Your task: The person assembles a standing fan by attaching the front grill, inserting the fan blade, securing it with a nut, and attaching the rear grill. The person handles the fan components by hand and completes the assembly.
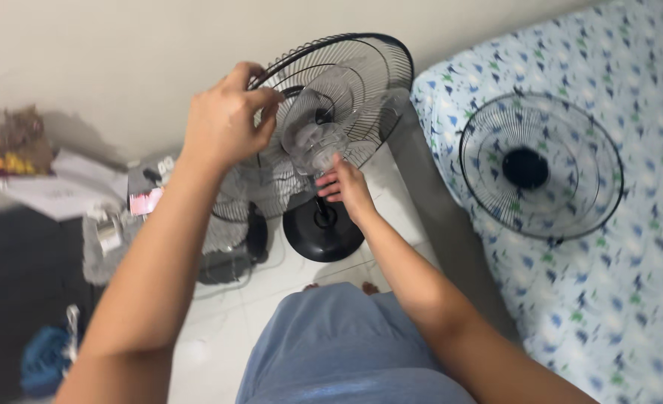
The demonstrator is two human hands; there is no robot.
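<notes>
Up top, left hand [223, 123] grips the fan's rear grille [369, 75]; right hand [346, 187], fingers loosely open, touches the clear blade [312, 142].

A small flat pink-and-white package [146, 200] lies on the floor [286, 292] near the wall at left, with a small white label-like card [167, 166] just above it; both are too blurred to tell more.
</notes>
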